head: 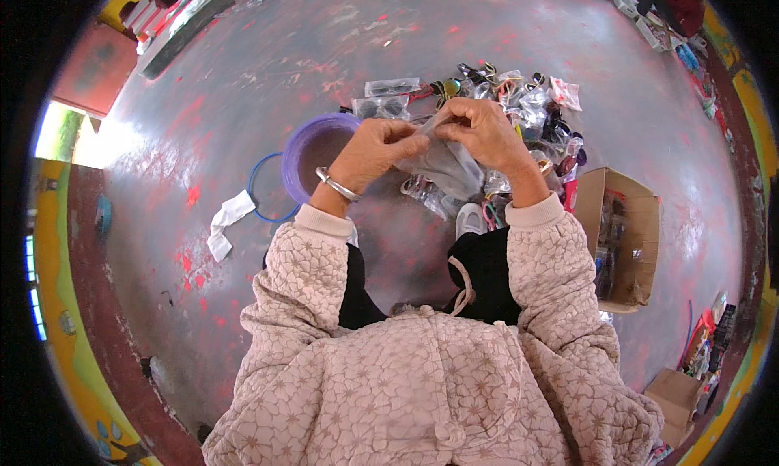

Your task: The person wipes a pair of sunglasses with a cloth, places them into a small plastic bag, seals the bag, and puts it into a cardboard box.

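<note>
Between my two hands hangs a clear plastic bag (453,167), its upper edge pinched by the fingertips. My left hand (380,155), with a silver bangle at the wrist, grips one side of that edge. My right hand (484,131) holds the other side, fingers curled inward. Whether anything is inside the bag I cannot tell. Behind and to the right of the hands spreads a pile of sunglasses (535,110), many in clear wrappers. Two wrapped pairs of glasses (382,108) lie just beyond my left hand.
A purple tub (293,161) stands left of my hands, beside a blue hoop (251,186) and a white strip (228,222). To the right, an open cardboard box (633,247) holds packaged items. My shoe (470,218) is near the pile. Another person (675,9) is at far right.
</note>
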The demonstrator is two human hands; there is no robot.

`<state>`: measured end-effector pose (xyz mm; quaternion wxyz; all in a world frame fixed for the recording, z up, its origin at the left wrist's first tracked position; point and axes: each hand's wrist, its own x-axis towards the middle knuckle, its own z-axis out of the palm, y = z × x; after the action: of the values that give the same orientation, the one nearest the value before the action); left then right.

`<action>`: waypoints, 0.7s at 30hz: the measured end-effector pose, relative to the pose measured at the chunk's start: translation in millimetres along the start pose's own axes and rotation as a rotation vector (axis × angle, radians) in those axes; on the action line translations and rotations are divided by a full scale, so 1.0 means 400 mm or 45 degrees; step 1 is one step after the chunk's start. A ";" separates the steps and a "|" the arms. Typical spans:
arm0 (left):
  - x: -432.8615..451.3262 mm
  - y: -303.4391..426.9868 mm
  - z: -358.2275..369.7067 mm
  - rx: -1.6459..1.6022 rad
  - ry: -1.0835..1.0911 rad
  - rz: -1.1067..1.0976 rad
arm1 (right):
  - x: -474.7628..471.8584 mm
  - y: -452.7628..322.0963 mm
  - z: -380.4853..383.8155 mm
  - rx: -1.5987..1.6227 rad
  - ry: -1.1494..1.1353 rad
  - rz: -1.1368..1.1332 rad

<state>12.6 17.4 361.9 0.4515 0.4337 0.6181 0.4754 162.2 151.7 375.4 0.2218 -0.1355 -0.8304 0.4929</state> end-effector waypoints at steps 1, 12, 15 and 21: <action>-0.001 0.001 0.005 0.021 -0.040 -0.043 | 0.002 0.002 0.005 -0.026 -0.024 0.020; 0.010 -0.056 0.026 -0.041 0.442 -0.087 | 0.008 -0.003 0.100 -0.034 0.309 0.239; 0.008 -0.047 0.054 0.078 0.457 0.004 | 0.006 0.021 0.125 0.059 0.234 0.272; -0.010 -0.018 0.070 0.297 0.393 0.229 | 0.007 0.032 0.119 -0.029 0.275 0.258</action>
<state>39.9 17.6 351.5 0.2539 0.4584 0.6896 0.4999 136.0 123.1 345.1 0.2575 -0.2732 -0.7893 0.4859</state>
